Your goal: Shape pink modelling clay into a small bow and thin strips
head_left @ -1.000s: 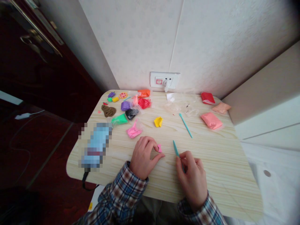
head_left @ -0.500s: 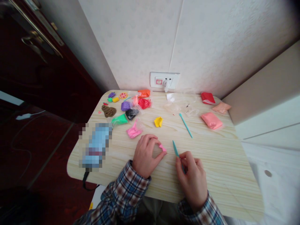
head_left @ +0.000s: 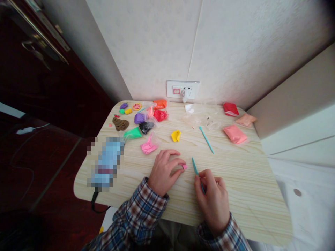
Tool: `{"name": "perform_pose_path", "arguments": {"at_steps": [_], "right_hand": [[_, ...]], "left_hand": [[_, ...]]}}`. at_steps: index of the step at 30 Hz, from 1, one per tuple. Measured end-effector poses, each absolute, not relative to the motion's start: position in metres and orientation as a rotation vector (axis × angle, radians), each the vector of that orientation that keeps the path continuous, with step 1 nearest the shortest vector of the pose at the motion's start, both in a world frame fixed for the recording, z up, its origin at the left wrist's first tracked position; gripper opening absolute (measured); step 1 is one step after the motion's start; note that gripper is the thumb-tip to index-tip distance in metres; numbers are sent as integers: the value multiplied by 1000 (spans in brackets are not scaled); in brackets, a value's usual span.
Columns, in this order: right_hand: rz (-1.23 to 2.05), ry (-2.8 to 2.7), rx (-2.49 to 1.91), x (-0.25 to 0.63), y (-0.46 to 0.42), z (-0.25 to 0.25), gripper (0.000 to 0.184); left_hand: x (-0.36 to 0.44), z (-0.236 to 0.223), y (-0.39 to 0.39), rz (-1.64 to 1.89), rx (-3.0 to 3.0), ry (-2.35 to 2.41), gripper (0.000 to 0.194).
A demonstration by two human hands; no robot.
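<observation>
Between the thumb and fingertip of my left hand (head_left: 164, 172) is a small piece of pink modelling clay (head_left: 184, 167), just above or on the table. My right hand (head_left: 213, 198) grips a teal plastic clay knife (head_left: 195, 166), its blade pointing away from me and apart from the pink piece. Beyond my left hand lies an open bag of pink clay (head_left: 149, 147). A yellow clay piece (head_left: 176, 136), cupped in shape, sits farther back. A second teal clay tool (head_left: 206, 140), a thin stick, lies flat beyond the knife.
Bags of green (head_left: 132, 133), black (head_left: 146, 127) and purple clay (head_left: 140, 118) lie at the back left, near a brown clay coil (head_left: 120, 124). Salmon (head_left: 235, 134) and red clay packs (head_left: 230, 109) rest at the right. A blurred-out blue object (head_left: 108, 162) lies left. A wall socket (head_left: 183, 89) is behind.
My left fingers have shifted their pinch, and the pink clay now shows a different side at the fingertips. My right hand with the knife has barely moved. The view has shifted slightly.
</observation>
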State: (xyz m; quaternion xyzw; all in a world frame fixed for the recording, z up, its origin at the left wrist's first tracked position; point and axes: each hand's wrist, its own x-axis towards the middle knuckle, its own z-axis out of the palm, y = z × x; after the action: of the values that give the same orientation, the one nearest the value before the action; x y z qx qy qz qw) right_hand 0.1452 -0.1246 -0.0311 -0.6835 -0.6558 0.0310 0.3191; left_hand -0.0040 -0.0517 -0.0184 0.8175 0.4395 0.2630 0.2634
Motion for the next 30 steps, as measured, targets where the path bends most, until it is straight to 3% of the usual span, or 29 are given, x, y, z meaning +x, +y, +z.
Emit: {"name": "perform_pose_path", "arguments": {"at_steps": [4, 11, 17, 30], "right_hand": [[89, -1715, -1806, 145, -125, -31, 13], [73, -1749, -1805, 146, -124, -32, 13], [-9, -1847, -1832, 135, -122, -32, 20], [-6, -1920, -1810, 133, -115, -29, 20]], "left_hand": [[2, -18, -51, 768, 2193, 1215, 4], [3, -19, -51, 782, 2185, 1227, 12], [3, -19, -52, 793, 2198, 1231, 4], [2, -20, -53, 800, 2169, 1236, 6]]}}
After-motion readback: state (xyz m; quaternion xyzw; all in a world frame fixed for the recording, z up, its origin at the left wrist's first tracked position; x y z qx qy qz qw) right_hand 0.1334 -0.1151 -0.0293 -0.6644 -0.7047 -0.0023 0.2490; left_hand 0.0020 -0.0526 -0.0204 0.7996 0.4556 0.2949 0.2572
